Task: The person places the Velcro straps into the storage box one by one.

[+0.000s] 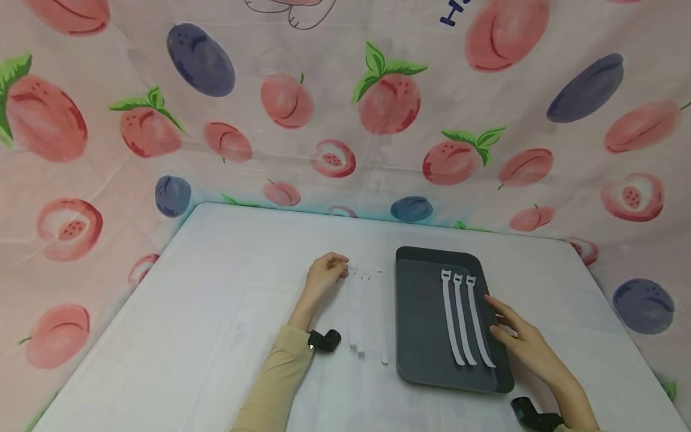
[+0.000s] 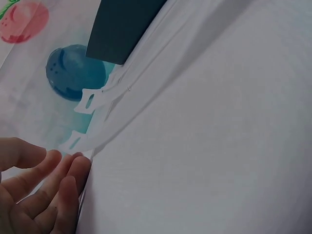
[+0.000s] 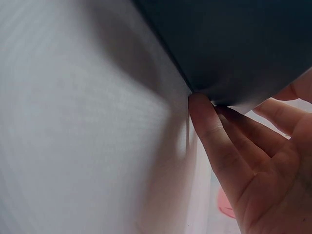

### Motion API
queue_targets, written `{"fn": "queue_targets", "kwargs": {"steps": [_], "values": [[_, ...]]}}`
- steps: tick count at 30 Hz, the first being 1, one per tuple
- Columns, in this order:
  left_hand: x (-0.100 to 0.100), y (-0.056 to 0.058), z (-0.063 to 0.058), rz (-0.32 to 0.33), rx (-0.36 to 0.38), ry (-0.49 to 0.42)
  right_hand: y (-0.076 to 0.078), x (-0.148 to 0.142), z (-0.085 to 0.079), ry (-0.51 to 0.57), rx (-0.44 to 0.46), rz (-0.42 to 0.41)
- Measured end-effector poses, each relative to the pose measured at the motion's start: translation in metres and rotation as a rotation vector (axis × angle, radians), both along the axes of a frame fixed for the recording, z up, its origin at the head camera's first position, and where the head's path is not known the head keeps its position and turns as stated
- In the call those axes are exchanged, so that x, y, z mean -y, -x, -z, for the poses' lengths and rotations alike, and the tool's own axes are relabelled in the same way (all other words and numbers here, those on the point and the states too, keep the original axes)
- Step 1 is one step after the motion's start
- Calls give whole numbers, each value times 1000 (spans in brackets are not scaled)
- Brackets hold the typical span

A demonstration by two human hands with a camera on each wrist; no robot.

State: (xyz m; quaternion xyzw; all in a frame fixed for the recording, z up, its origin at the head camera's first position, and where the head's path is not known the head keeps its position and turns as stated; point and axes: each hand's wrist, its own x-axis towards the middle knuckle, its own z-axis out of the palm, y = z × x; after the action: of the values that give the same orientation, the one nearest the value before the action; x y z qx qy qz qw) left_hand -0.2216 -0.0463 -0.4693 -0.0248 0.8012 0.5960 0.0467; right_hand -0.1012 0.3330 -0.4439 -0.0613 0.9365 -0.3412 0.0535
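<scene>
Fingers bent, my left hand is at the slotted head of the leftmost white cable strap in a row of several on the table. In the left wrist view its fingertips are right beside that strap's head, and a second strap's head shows just beyond. My right hand rests against the right side of a dark grey tray, thumb and fingers spread along the rim. The right wrist view has its fingertips at the outer tray wall. Three white cable straps lie side by side in the tray.
The white table extends on both sides of the tray. Behind it and to the sides hangs a cloth printed with peaches and dark blue fruit. Black wrist cameras are strapped to both forearms.
</scene>
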Motion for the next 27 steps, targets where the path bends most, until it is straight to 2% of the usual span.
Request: {"fn": "queue_targets", "kwargs": {"steps": [9,17,27], "values": [[-3,3,3,5,-73,53,1,0,-1,-7,19,9],[-3,5,8,-4,-84,10,1,0,1,-8,17,10],[-4,2,4,-45,-83,-53,1,0,1,-9,4,6]]}}
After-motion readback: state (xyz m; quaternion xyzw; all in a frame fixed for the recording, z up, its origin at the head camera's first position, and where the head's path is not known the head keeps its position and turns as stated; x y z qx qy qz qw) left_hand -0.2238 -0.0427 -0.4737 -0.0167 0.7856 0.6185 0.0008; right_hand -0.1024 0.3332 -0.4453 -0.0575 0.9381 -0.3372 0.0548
